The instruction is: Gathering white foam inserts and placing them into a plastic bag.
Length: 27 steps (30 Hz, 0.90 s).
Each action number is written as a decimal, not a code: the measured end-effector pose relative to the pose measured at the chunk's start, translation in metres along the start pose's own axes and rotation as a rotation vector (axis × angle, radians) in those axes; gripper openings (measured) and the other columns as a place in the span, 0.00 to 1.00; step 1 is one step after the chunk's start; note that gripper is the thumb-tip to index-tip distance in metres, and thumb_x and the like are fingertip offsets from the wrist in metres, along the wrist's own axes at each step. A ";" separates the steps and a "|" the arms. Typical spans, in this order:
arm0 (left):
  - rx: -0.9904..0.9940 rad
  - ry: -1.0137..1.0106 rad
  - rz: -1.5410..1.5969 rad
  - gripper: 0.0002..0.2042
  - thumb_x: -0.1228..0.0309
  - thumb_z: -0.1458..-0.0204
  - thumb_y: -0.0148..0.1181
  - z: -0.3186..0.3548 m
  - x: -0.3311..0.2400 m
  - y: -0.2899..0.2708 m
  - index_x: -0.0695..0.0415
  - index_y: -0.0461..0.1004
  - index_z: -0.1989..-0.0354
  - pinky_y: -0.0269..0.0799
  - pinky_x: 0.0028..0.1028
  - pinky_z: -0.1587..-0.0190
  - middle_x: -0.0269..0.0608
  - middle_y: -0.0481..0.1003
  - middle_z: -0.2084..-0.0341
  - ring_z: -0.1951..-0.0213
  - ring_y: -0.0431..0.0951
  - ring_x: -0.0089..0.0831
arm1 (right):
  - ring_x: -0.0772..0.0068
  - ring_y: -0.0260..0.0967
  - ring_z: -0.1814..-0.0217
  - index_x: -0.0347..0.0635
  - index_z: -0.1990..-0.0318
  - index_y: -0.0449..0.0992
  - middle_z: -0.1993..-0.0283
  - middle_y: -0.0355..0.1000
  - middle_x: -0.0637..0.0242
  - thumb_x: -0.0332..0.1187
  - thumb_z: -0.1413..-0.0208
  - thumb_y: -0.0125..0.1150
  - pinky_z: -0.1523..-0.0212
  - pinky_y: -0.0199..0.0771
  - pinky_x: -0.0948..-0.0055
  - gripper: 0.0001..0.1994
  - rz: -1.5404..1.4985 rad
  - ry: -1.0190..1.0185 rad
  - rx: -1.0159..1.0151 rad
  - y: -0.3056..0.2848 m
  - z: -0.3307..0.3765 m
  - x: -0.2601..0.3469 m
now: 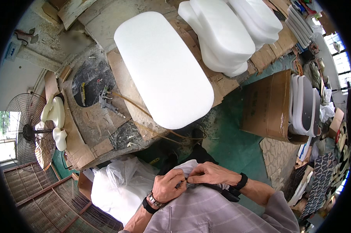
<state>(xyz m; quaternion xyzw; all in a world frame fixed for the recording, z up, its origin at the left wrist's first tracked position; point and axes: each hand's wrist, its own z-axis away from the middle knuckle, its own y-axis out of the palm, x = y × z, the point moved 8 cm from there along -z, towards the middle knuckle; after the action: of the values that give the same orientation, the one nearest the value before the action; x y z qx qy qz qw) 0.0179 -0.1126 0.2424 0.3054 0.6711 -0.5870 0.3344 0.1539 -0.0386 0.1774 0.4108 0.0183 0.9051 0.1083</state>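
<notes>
Close to my body, at the front of my grey striped shirt (pixel 206 206), both hands meet with fingers closed. My left hand (pixel 169 187), with a metal watch and a black band at its wrist, is curled beside the shirt's edge. My right hand (pixel 209 173), wearing a black wristband, pinches at the same spot. A small dark bit shows between the fingertips, too covered to make out. Beyond them a large white foam slab (pixel 163 70) with rounded corners lies flat on the cardboard-covered workbench (pixel 101 120), apart from both hands.
On the bench, a spray gun (pixel 106 100) with a yellowish hose (pixel 134 106) and a yellow cutter (pixel 83 93) lie left of the slab. Stacked foam pieces (pixel 222 31) sit behind. A cardboard box (pixel 265 105) of pads stands right; a fan (pixel 28 132) and white plastic bag (pixel 121 186) are left.
</notes>
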 end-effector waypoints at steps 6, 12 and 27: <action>0.039 -0.034 0.059 0.09 0.79 0.60 0.71 -0.006 0.003 0.002 0.58 0.79 0.69 0.79 0.30 0.73 0.36 0.78 0.62 0.70 0.83 0.32 | 0.56 0.77 0.58 0.36 0.56 0.84 0.63 0.80 0.53 0.43 0.38 0.65 0.56 0.74 0.59 0.17 0.079 -0.140 -0.091 0.005 0.007 0.012; 0.118 -0.127 0.154 0.10 0.77 0.57 0.70 -0.012 0.017 0.008 0.58 0.78 0.66 0.80 0.32 0.70 0.39 0.78 0.60 0.70 0.82 0.37 | 0.45 0.77 0.61 0.32 0.64 0.83 0.66 0.79 0.46 0.32 0.40 0.60 0.58 0.75 0.55 0.11 0.333 -0.499 -0.275 0.003 0.011 0.033; 0.259 -0.095 0.090 0.06 0.74 0.51 0.71 -0.013 0.011 0.016 0.58 0.79 0.67 0.79 0.33 0.70 0.36 0.77 0.61 0.70 0.82 0.38 | 0.55 0.76 0.69 0.30 0.62 0.83 0.72 0.78 0.48 0.40 0.34 0.57 0.65 0.73 0.57 0.18 0.160 -0.175 -0.106 0.002 0.002 0.018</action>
<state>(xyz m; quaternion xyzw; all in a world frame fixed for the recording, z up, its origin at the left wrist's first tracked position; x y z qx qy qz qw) 0.0233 -0.0977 0.2248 0.3477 0.5589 -0.6669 0.3493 0.1436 -0.0372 0.1921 0.4818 -0.0720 0.8713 0.0586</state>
